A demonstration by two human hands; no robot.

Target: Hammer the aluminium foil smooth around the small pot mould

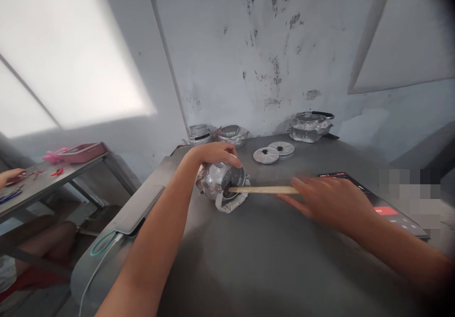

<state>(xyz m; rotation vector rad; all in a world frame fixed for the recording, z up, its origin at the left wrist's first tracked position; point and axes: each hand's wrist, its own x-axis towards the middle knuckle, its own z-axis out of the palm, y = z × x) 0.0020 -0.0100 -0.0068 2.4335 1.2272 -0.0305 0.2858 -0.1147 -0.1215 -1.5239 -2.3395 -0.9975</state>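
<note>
A dented silver kettle [209,179] lies tipped on the grey table, its open mouth facing right. Its bail handle [231,206], with a whitish covering, hangs down at the front of the mouth. My left hand [222,153] grips the kettle from above, fingers over the rim. In my right hand [327,205] is a light wooden stick [263,190], pinched near its right end. The stick's far end reaches into the kettle's mouth; its tip is dark, and I cannot tell what it is.
Behind stand more metal vessels [232,134] and a kettle [307,127] with a black handle. Two round lids [266,155] lie before them. A large screen device [384,208] is at right, a silver device [140,210] with cable at left. Another person's hand [12,177] is by a pink basket [83,152].
</note>
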